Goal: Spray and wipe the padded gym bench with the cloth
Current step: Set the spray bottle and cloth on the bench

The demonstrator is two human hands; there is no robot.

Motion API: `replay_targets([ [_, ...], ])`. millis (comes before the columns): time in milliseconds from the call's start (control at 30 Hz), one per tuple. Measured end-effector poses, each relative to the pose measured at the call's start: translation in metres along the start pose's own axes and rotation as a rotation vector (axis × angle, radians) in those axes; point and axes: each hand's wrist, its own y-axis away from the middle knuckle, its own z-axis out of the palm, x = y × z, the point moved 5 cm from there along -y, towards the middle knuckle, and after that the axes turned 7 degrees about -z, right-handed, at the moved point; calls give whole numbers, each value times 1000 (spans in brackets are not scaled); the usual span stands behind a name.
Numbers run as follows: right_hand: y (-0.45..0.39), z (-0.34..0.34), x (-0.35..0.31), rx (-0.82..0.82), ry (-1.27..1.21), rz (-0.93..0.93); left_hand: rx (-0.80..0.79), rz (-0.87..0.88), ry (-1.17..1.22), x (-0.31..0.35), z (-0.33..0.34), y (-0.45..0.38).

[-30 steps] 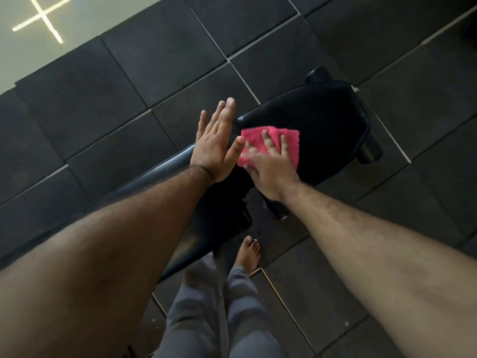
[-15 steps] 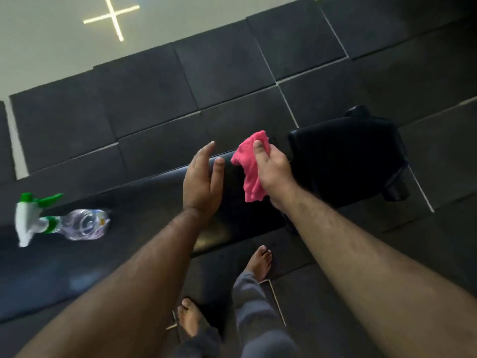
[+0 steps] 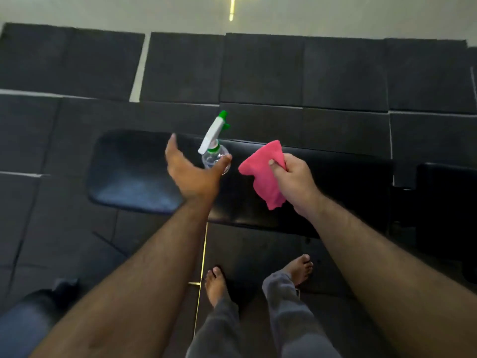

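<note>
The black padded bench point(image 3: 134, 174) runs across the middle of the view. A clear spray bottle point(image 3: 213, 148) with a white and green trigger head lies on its pad, nozzle pointing away from me. My left hand point(image 3: 191, 174) is spread open just in front of the bottle, thumb and fingers either side of its body, not closed on it. My right hand point(image 3: 294, 182) is held above the bench to the right, gripping a bunched pink cloth point(image 3: 263, 174) that hangs down from the fingers.
Dark rubber floor tiles point(image 3: 258, 71) surround the bench, with pale floor beyond them at the top. My bare feet point(image 3: 216, 282) stand just in front of the bench. A second black pad point(image 3: 446, 202) sits at the right edge.
The view swung left along the bench, bringing the spray bottle to centre. My right hand lifted the cloth off the pad and bunched it. My left hand reached to the bottle.
</note>
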Motion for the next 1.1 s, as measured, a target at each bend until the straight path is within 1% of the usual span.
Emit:
replay_targets([
  [67,4,17,-4,4,68,-29,-217,43,-64,7,12,-23],
  [100,7,25,-6,2,83,-36,-282,69,-111,9,14,-31],
  [133,10,34,-8,-6,94,-39,-306,94,-149,8,11,-37],
  [200,17,56,-12,-37,122,-41,-291,152,-156,3,-4,-41],
  [300,28,103,-17,-138,174,-39,-223,231,-21,-13,-53,-36],
  [367,38,144,-23,-221,220,-55,-119,234,34,-32,-105,-33],
  [400,45,166,-25,-257,238,-67,-52,199,58,-46,-134,-34],
  [467,60,217,-29,-331,274,-86,77,88,93,-84,-193,-35],
  [567,90,303,-32,-444,264,-75,209,-52,135,-145,-286,-22],
  [667,128,393,-33,-559,272,-104,364,-153,157,-202,-373,6],
  [800,186,505,-31,-720,309,-201,565,-321,170,-278,-469,56],
  [900,236,579,-42,-772,320,-381,745,-376,162,-319,-529,100],
  [1000,286,642,-48,-851,370,-680,890,-366,178,-355,-568,138],
  [1067,316,681,-28,-983,525,-934,978,-378,191,-379,-583,157],
  [1100,331,698,-8,-1095,649,-1026,1017,-388,198,-391,-588,167],
])
